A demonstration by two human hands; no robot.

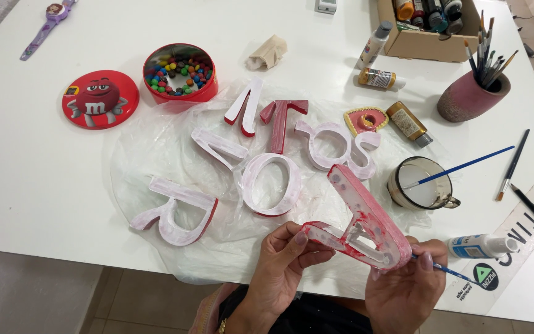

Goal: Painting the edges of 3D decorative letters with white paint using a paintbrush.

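Note:
My left hand (282,266) grips the lower end of a large red-and-white painted letter (360,213), tilted up off the table. Along that letter's right edge, my right hand (406,287) holds a thin blue-handled brush (449,270) and also touches the letter. Several other white-painted letters (270,182) with red sides lie flat on a clear plastic sheet (149,142) just beyond my hands.
A round red tin of coloured candies (180,73) and its lid (100,99) sit at the back left. A glass cup of water with a brush (418,185), paint bottles (381,78), a pink brush pot (468,96), a cardboard box (428,40) and a glue bottle (480,245) stand at the right.

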